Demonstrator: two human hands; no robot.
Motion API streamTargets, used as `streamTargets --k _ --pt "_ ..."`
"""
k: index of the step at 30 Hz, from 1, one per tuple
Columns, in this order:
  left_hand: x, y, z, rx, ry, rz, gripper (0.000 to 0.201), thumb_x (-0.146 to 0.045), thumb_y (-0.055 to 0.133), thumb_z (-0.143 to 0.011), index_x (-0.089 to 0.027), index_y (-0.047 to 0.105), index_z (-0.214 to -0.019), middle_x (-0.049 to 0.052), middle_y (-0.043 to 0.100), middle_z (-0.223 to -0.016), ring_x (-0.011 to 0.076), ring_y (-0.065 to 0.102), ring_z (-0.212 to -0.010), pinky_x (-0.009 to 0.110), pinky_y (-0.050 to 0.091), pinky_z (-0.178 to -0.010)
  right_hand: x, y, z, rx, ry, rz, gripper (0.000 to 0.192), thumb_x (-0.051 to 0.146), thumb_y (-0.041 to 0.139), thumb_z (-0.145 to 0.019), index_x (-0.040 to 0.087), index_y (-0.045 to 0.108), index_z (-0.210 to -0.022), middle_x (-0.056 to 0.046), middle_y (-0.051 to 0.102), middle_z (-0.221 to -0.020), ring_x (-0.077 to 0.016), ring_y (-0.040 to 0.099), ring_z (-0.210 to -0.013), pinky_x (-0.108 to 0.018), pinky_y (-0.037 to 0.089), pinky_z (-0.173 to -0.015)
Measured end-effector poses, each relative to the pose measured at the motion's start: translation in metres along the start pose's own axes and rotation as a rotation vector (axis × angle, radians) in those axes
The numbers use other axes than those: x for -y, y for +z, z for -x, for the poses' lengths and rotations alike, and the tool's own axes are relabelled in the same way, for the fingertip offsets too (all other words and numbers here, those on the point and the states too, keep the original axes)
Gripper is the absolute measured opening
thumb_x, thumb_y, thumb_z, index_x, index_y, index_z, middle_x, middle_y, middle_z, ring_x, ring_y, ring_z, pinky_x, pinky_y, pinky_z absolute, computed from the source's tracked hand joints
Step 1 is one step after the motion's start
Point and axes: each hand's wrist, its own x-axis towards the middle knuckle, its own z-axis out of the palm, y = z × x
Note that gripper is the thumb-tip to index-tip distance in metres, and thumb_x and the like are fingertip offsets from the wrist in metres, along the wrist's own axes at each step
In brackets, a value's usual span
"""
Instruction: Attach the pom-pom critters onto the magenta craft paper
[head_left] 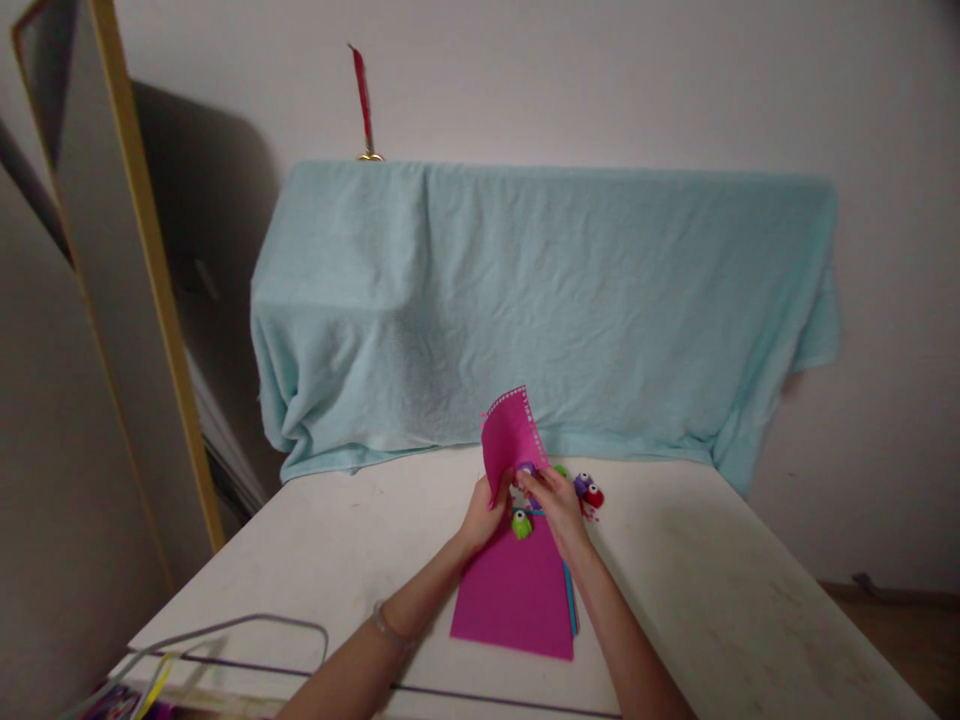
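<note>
Left hand (484, 512) pinching pink sheet (510, 440); right hand (551, 497) gripping punch (526, 468) at edge. Sheet looking light, floppy; best holding near edge.

A pale blue towel (547, 310) drapes a bulky shape against a plain white wall (600, 80) across the frame's centre. A wood-framed mirror (142, 300) leans at left; a scuffed white table (750, 600) fills the foreground.
</note>
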Motion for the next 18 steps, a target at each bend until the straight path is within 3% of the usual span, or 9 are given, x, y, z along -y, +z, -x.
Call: streamTargets --k 8,18 --pt "-0.001 -0.0007 -0.0004 -0.002 -0.006 -0.007 0.05 -0.061 0.04 -0.097 -0.018 0.056 -0.076 -0.002 0.055 -0.055 0.0131 0.051 -0.051 0.025 0.042 -0.056 0.0019 0.0006 -0.0012 -0.011 0.007 0.011 0.037 0.049 0.085 -0.068 0.017 0.075 -0.083 -0.003 0.07 -0.074 -0.0153 0.058 -0.065 -0.027 0.045 -0.06" --pt "0.0007 -0.0012 -0.0002 -0.002 -0.022 -0.011 0.052 -0.063 0.039 -0.096 -0.018 0.055 -0.076 -0.002 0.054 -0.053 0.0139 0.051 -0.05 0.026 0.042 -0.055 0.0002 -0.0005 -0.0014 0.002 0.029 -0.019 0.039 0.049 0.086 -0.067 0.017 0.076 -0.088 -0.005 0.073 -0.08 -0.0171 0.062 -0.069 -0.028 0.047 -0.063"
